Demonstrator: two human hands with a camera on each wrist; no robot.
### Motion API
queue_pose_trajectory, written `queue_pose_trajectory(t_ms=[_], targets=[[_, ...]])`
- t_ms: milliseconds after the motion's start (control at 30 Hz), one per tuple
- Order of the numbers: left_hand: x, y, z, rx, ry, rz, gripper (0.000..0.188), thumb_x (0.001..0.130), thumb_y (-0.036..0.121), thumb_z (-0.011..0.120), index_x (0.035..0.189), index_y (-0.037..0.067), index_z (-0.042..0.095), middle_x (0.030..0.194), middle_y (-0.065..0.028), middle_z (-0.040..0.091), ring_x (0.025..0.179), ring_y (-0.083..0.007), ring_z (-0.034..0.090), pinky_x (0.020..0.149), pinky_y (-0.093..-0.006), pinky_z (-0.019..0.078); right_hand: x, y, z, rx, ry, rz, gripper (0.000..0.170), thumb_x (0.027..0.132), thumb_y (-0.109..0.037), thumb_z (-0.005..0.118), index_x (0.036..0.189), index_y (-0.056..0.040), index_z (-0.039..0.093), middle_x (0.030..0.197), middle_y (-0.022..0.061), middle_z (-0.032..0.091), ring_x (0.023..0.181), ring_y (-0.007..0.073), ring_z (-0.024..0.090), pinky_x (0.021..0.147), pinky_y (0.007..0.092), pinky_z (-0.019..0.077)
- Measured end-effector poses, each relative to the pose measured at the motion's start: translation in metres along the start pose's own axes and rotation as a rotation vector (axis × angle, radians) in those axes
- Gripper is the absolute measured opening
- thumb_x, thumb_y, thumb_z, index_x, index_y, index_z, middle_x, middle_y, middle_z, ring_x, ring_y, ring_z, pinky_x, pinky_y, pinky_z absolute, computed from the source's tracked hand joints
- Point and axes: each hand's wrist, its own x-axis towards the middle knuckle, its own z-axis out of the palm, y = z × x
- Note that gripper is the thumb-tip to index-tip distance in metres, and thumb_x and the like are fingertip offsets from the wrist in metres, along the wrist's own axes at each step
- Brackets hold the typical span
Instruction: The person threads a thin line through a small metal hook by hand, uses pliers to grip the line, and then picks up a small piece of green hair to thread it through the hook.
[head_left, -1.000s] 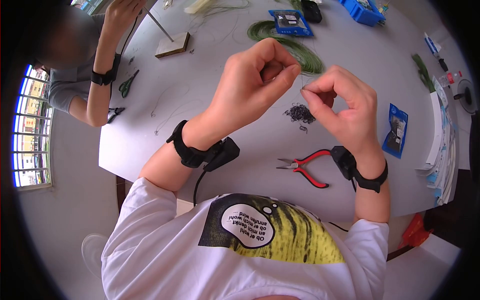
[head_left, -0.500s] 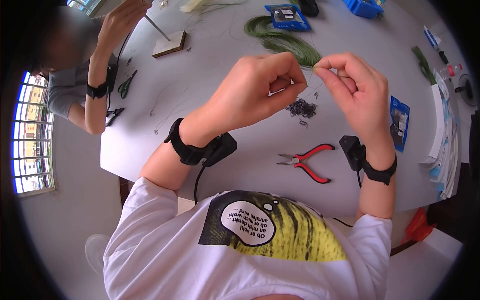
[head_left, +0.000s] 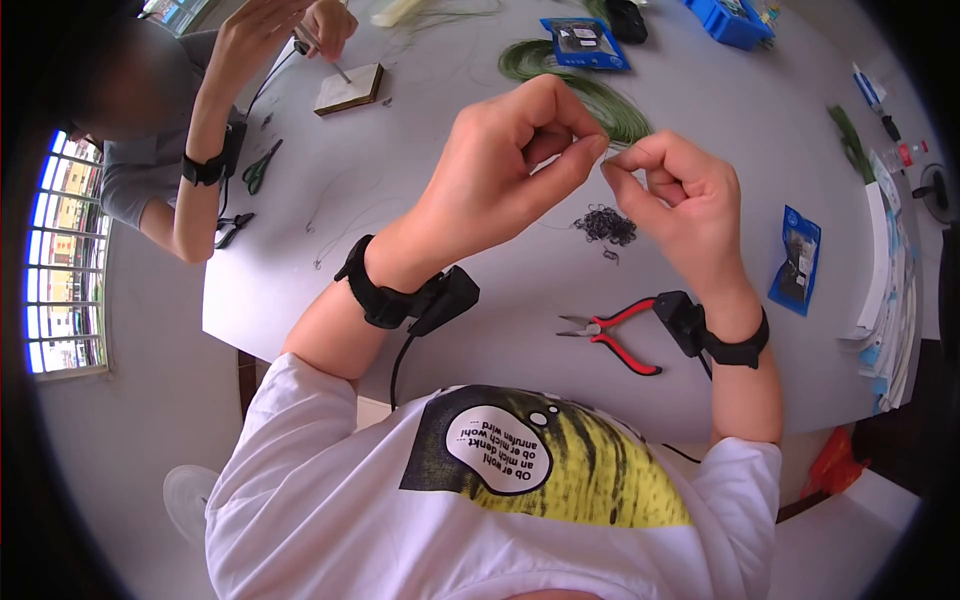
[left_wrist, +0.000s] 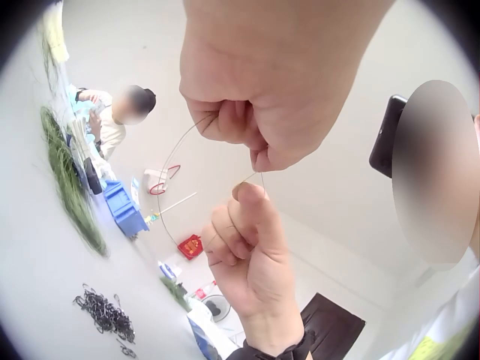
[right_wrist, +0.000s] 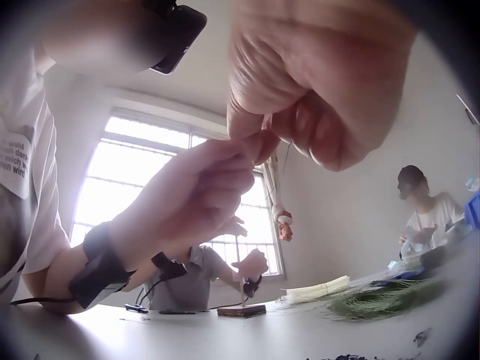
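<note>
Above the table, the left hand (head_left: 515, 165) pinches a thin line between thumb and forefinger; in the left wrist view a thin line (left_wrist: 160, 187) curves out from this hand (left_wrist: 262, 90). Close beside it, the right hand (head_left: 685, 205) has thumb and forefinger pinched on the line, its tips almost touching the left ones. In the right wrist view the fingertips of the left hand (right_wrist: 187, 191) and right hand (right_wrist: 322, 90) meet. Below the hands lies a pile of small dark metal pieces (head_left: 606, 226). What sits between the fingertips is too small to tell.
Red-handled pliers (head_left: 625, 335) lie near the front edge. Behind are a green line bundle (head_left: 600, 105), a blue packet (head_left: 585, 43) and a blue bin (head_left: 730, 25). Another packet (head_left: 796, 262) lies right. Another person's hand (head_left: 250, 45) is over a block (head_left: 348, 90) at left.
Both hands moved apart slightly and lower, then came back up with fingertips close together. The other person's second hand has come into view at the rod on the block.
</note>
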Motion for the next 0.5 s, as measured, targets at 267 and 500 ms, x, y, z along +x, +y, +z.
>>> queue_pose_trajectory(t_ms=[267,500], targets=[[0.002,0.0034,0.0036,0.116,0.101,0.032,0.007,0.087,0.002,0.067,0.088,0.002,0.059,0.062,0.0071,0.042,0.057,-0.0018,0.03,0.05,-0.0205,0.0263,-0.0002,-0.0061,0.0054,-0.293,0.124,-0.377,0.014,0.071,0.002,0.074,0.078,-0.0073,0.065,0.065,0.0013,0.061,0.052,0.0156,0.05,0.048,0.0277,0.039],[0.0017,0.0058,0.0043,0.126,0.113,0.004,0.007,0.087,0.002,0.067,0.087,0.002,0.06,0.06,0.007,0.041,0.056,-0.002,0.03,0.05,-0.0208,0.0275,0.0014,0.0003,0.0088,-0.419,0.184,-0.508,0.02,0.07,0.002,0.076,0.083,-0.0075,0.066,0.067,0.0039,0.063,0.058,0.0215,0.059,0.051,0.0324,0.0458]])
